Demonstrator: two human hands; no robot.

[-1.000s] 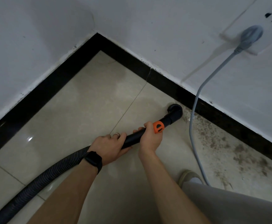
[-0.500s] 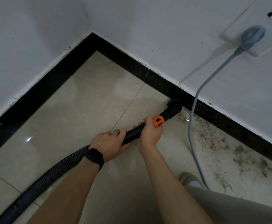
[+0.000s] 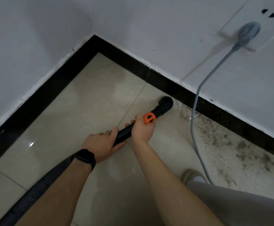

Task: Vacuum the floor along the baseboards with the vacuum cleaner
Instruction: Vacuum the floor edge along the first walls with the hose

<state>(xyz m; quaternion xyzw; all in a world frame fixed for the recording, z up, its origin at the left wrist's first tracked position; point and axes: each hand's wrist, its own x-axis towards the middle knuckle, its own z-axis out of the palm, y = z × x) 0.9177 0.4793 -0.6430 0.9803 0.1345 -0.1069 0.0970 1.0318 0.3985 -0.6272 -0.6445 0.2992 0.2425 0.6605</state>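
Both hands keep their grip on the black vacuum wand point(image 3: 123, 134): the left hand point(image 3: 100, 145) wraps its rear end by the ribbed hose point(image 3: 40, 185), and the right hand point(image 3: 142, 128) curls round it behind the orange collar point(image 3: 149, 118). Beyond the right hand, the nozzle point(image 3: 165, 103) sits on the floor point(image 3: 84, 111) just beside the black baseboard point(image 3: 124, 57), now closer to the corner and farther from the grey cord point(image 3: 194, 119). To the right of the hands that cord drops from the plug point(image 3: 248, 32) along a dusty patch point(image 3: 222, 136), past a shoe point(image 3: 191, 175).

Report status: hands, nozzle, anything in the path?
Left hand and right hand both grip the wand. Nozzle on the floor at the baseboard. Grey cord drops across the dirt just right of it.
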